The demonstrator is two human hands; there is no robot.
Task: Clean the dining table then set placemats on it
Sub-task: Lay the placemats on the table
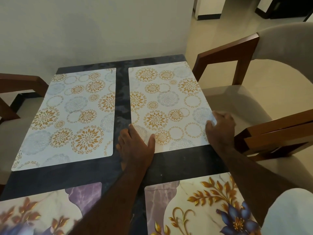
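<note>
On the dark marble tabletop (pixel 169 165), the left grip (pixel 137 146) presses open-fingered on a corner of the white circle-patterned rectangular placemat (pixel 166 102); the right grip (pixel 220 128) curls at its right edge, hold unclear.

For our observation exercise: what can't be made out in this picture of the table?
Head view:
Near left placemat: blurred, cut by the bottom edge, partly behind the left arm.
Near right placemat: cut by the bottom edge.
Right hand: blurred; grip on the far right placemat unclear.
</note>
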